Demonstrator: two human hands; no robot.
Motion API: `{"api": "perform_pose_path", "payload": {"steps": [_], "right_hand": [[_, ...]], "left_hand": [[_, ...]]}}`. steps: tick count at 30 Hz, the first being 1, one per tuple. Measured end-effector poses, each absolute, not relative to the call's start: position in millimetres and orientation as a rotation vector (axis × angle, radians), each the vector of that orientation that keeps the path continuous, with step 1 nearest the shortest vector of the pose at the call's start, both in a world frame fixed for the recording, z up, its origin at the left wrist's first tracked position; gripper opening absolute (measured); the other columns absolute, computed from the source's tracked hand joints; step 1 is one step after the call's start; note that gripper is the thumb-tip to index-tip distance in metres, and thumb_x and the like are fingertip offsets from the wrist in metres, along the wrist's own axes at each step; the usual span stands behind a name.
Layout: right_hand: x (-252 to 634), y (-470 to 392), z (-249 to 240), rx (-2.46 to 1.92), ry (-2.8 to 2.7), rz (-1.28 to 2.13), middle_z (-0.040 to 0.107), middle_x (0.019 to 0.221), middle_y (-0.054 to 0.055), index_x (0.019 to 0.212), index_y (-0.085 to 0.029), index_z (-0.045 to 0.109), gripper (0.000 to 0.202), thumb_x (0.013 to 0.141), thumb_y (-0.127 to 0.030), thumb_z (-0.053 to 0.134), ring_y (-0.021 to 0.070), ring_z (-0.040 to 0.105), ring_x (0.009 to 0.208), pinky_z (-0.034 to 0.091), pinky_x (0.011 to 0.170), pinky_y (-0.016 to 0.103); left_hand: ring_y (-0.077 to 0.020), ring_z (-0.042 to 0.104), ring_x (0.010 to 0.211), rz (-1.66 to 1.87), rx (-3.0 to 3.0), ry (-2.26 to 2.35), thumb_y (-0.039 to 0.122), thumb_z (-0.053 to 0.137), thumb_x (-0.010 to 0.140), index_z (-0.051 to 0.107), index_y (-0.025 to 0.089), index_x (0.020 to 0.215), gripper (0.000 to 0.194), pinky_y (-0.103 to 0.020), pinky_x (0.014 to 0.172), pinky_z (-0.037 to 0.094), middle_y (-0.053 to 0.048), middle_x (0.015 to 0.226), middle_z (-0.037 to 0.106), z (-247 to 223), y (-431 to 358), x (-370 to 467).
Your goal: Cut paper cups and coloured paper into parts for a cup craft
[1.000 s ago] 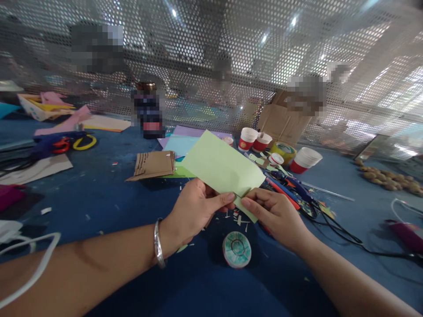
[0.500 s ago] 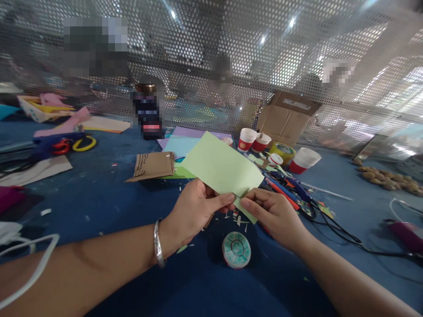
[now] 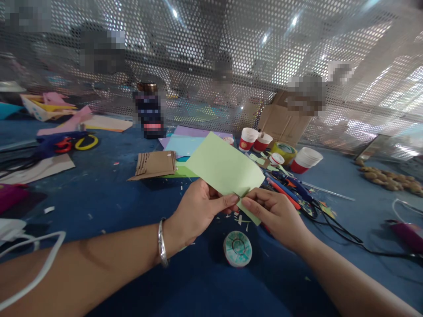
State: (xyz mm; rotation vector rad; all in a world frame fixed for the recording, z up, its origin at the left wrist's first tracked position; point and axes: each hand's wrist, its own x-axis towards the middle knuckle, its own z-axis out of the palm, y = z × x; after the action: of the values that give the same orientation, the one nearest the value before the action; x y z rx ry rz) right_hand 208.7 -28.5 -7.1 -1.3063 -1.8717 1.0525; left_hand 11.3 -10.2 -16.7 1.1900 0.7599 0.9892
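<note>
A light green paper sheet (image 3: 226, 165) is held up over the table, tilted, with a strip partly separated at its lower edge. My left hand (image 3: 203, 207) pinches the sheet's lower edge between thumb and fingers, and a silver bangle circles that wrist. Close beside it, my right hand (image 3: 274, 211) grips the narrow strip (image 3: 251, 213) near where it meets the sheet. The two thumbs nearly touch. Below the hands, a round disc with a teal pattern (image 3: 237, 248) rests on the blue table (image 3: 132, 281), near small paper scraps.
Cardboard (image 3: 156, 163) and coloured paper (image 3: 185, 145) lie behind the hands. Paper cups (image 3: 306, 159), yellow tape (image 3: 284, 152) and a blue glue gun (image 3: 299, 188) with a black cable are to the right. Yellow-handled scissors (image 3: 86, 141) lie left; a metal mesh stands behind.
The whole view has shifted slightly, moving the table items a little rightward. Both hands keep their hold on the green paper, and my left hand sits slightly closer to my right.
</note>
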Motion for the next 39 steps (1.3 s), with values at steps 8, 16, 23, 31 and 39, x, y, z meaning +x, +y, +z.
{"api": "perform_pose_path", "payload": {"steps": [8, 16, 23, 31, 39], "right_hand": [[207.1, -29.0, -6.3, -1.284, -1.832, 1.114, 0.065, 0.077, 0.001, 0.083, -0.019, 0.063, 0.033, 0.096, -0.049, 0.055, 0.0144, 0.054, 0.069, 0.040, 0.063, 0.028], [207.9, -27.7, -7.5, -1.310, -1.860, 1.036, 0.064, 0.075, 0.002, 0.080, -0.019, 0.062, 0.034, 0.095, -0.049, 0.056, 0.0142, 0.054, 0.067, 0.040, 0.062, 0.028], [207.9, -29.2, -9.3, -1.301, -1.842, 1.077, 0.066, 0.078, 0.002, 0.082, -0.019, 0.063, 0.034, 0.095, -0.050, 0.056, 0.0144, 0.056, 0.068, 0.041, 0.061, 0.028], [207.5, -27.5, -9.0, -1.298, -1.839, 1.043, 0.062, 0.074, 0.001, 0.081, -0.019, 0.064, 0.034, 0.095, -0.049, 0.057, 0.0133, 0.051, 0.067, 0.039, 0.061, 0.027], [209.8, -25.4, -11.0, -1.297, -1.842, 1.029, 0.054, 0.069, -0.002, 0.080, -0.018, 0.064, 0.036, 0.095, -0.050, 0.056, 0.0117, 0.043, 0.063, 0.034, 0.059, 0.027]], "left_hand": [[-0.0126, 0.061, 0.066, 0.984, 1.187, 0.740, 0.031, 0.078, 0.079, 0.070, 0.014, 0.092, 0.023, -0.023, 0.063, 0.050, -0.004, 0.074, 0.069, -16.9, -9.0, 11.7], [-0.0122, 0.061, 0.064, 0.979, 1.165, 0.750, 0.031, 0.081, 0.075, 0.070, 0.011, 0.090, 0.027, -0.022, 0.062, 0.050, -0.004, 0.071, 0.069, -16.7, -8.7, 13.4], [-0.0108, 0.060, 0.063, 0.963, 1.172, 0.751, 0.029, 0.080, 0.075, 0.070, 0.012, 0.090, 0.024, -0.021, 0.061, 0.050, -0.003, 0.072, 0.070, -16.9, -9.9, 14.0], [-0.0131, 0.066, 0.068, 0.983, 1.140, 0.787, 0.029, 0.081, 0.076, 0.067, 0.012, 0.102, 0.034, -0.022, 0.064, 0.053, -0.005, 0.080, 0.073, -16.9, -12.6, 13.8], [-0.0181, 0.074, 0.080, 0.937, 1.053, 0.824, 0.032, 0.075, 0.083, 0.070, 0.011, 0.104, 0.030, -0.025, 0.069, 0.058, -0.011, 0.094, 0.078, -15.2, -13.5, 10.7]]}}
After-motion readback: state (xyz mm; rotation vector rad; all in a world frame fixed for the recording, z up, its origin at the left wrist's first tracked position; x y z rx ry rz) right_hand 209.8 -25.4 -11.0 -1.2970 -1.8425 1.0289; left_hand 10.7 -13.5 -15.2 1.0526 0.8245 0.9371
